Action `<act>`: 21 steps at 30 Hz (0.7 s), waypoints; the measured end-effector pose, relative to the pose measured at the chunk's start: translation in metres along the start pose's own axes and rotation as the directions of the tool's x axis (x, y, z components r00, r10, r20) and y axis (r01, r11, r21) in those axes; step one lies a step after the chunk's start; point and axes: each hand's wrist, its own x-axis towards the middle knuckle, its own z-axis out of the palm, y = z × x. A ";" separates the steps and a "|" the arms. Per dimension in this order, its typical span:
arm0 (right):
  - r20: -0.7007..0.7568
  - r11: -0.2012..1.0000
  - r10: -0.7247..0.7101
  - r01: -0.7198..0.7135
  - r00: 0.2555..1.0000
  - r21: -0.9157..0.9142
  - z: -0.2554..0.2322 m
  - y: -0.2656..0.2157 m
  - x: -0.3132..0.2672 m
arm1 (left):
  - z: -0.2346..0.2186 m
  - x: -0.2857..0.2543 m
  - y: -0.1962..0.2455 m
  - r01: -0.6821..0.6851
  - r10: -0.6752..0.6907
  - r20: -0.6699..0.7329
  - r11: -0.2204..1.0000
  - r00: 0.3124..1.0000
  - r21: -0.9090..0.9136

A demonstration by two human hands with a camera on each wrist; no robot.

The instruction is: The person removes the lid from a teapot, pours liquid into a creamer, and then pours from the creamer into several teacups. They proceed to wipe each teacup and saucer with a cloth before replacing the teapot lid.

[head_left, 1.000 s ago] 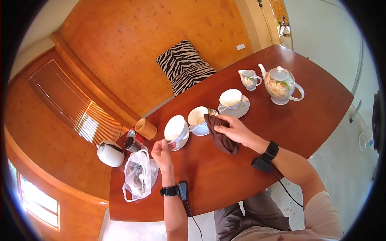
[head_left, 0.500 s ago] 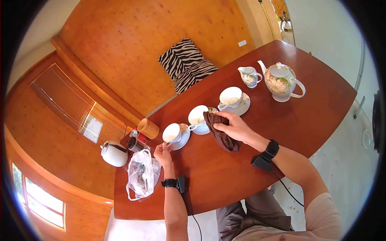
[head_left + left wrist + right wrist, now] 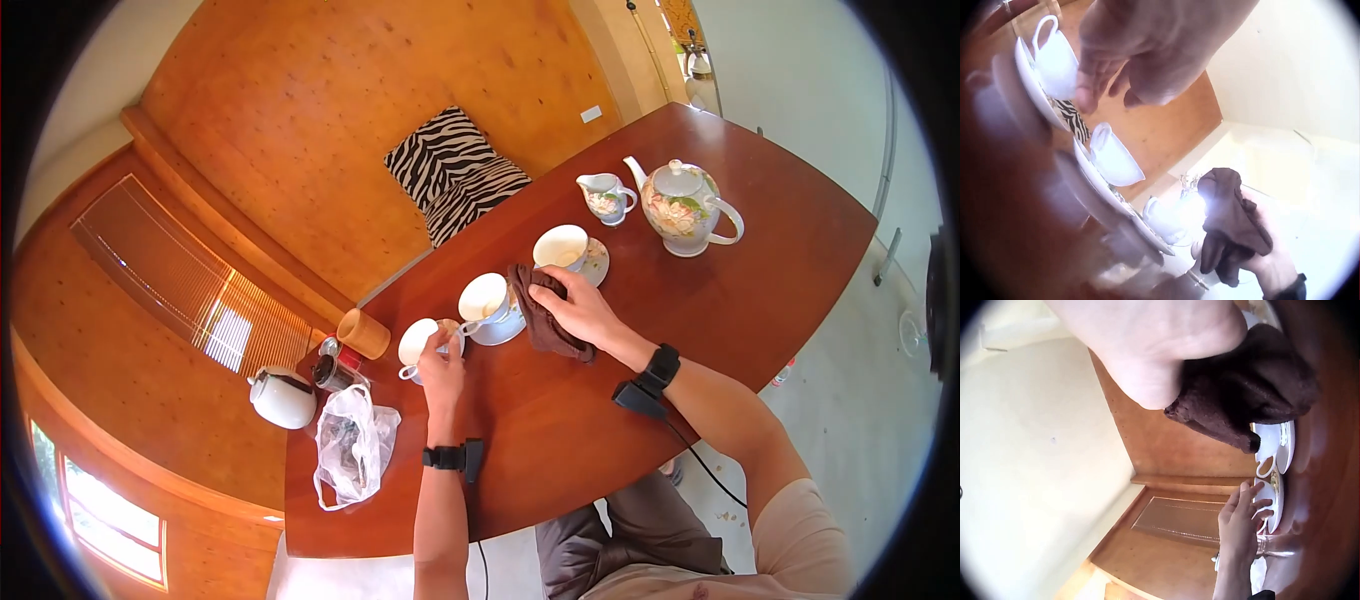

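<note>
Three white teacups on floral saucers stand in a slanting row. My left hand (image 3: 441, 372) is at the near right side of the leftmost teacup (image 3: 417, 341), fingers loosely spread and overlapping its saucer (image 3: 455, 333). In the left wrist view the fingertips come down right beside that cup (image 3: 1058, 64), and nothing shows between them. My right hand (image 3: 580, 310) grips a bunched dark brown cloth (image 3: 545, 325) close to the middle teacup (image 3: 484, 297). Behind the cloth is the third teacup (image 3: 560, 246).
A floral teapot (image 3: 682, 212) and small creamer (image 3: 605, 200) stand at the far right. On the left are a wooden cup (image 3: 364, 334), a dark-filled jar (image 3: 333, 374), a white kettle (image 3: 283, 398) and a clear plastic bag (image 3: 352, 450). The table's edge (image 3: 350, 553) runs near my body.
The leftmost cup, raised a second ago, came down onto its saucer. My left hand has left its handle and shifted right along the cup. My right hand keeps the cloth.
</note>
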 end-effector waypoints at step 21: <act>0.151 0.733 -0.373 0.390 0.916 -0.557 0.015 -0.002 -0.025 | -0.003 -0.031 0.132 -0.333 0.328 0.063 0.939 0.942 0.086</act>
